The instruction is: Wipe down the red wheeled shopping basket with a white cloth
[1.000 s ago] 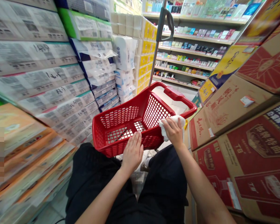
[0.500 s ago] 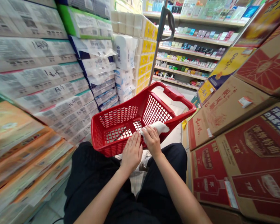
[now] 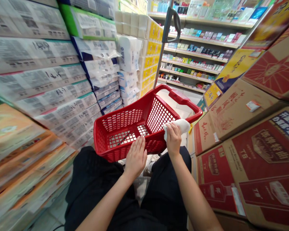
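A red plastic shopping basket [image 3: 120, 116] with a long handle stands in front of my knees, its inside showing only the perforated floor and a dark strip. My left hand [image 3: 136, 155] lies flat against the near side, fingers stretched out together and tips at the rim. Farther right, my right hand [image 3: 173, 138] presses a white cloth [image 3: 182, 125] onto the near rim, close to where the rim rises toward the handle. The cloth bunches out beyond my fingers, and it covers that bit of rim.
Stacked packs of tissue paper [image 3: 55, 77] rise on the left, with orange packs [image 3: 21, 141] nearer me. Cardboard cartons [image 3: 260, 154] crowd the right side. A grey pole with a looped grip [image 3: 167, 29] stands behind the basket, before shelves of small products [image 3: 195, 48].
My right hand has slid right along the basket's near rim with the white cloth, away from my left hand. My left hand and the basket have hardly moved.
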{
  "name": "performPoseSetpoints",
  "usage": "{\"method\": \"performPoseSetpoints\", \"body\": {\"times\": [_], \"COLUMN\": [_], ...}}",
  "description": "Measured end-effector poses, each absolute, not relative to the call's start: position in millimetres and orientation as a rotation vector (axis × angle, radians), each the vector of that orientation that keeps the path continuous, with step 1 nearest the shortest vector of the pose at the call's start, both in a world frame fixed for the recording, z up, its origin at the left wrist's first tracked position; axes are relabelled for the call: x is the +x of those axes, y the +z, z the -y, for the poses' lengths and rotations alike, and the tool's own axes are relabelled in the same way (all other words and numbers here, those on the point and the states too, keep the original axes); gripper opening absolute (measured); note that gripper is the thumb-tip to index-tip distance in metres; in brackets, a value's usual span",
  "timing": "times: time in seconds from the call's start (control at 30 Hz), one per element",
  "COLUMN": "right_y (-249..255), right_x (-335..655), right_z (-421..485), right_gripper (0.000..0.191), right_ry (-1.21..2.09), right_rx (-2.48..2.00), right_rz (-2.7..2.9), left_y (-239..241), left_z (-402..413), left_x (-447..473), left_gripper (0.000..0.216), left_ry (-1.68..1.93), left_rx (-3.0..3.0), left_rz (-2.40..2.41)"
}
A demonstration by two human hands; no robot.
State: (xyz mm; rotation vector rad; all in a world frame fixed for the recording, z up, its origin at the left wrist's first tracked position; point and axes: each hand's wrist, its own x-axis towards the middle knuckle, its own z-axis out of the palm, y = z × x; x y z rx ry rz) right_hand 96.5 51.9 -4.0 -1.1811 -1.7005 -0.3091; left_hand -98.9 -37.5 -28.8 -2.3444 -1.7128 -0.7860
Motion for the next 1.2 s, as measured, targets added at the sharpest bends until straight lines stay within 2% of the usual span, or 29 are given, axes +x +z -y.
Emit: {"method": "performPoseSetpoints", "body": {"times": [0.23,0.4,0.6,0.8,1.0,1.2], "right_y": [-30.7,-18.7,6.7,-4.2,-23.7,-17.2], "right_x": [29.8,63.4,128.3,88.0,38.0,67.8], "right_z": [-21.8,-34.5,-56.5,-46.3,-25.4,-32.7], "right_gripper": [0.030,0.031,0.031,0.027,0.027,0.032], "right_ry": [-0.238,-0.315,-0.397,-0.301,-0.235,-0.320], "right_rx": [-1.056,-1.001,-1.134,-1.199,-1.056,-0.982], "right_rz": [1.907,2.059,1.968,1.717,1.886,2.114], "left_y": [-30.4,-29.4,-27.3,-29.9,-32.4,-22.6], "left_z": [37.1,35.6,35.8,36.8,36.3,34.9], "left_x": [-100.6,-100.6,-99.2,-99.5,-97.5,-75.4], "left_gripper": [0.058,0.056,0.058,0.060,0.059,0.063], "left_ry": [-0.762,-0.763,-0.777,-0.804,-0.795,-0.851], "left_rx": [-2.347,-2.340,-2.347,-2.342,-2.309,-2.186], "left_rz": [1.691,1.696,1.695,1.700,1.693,1.779]}}
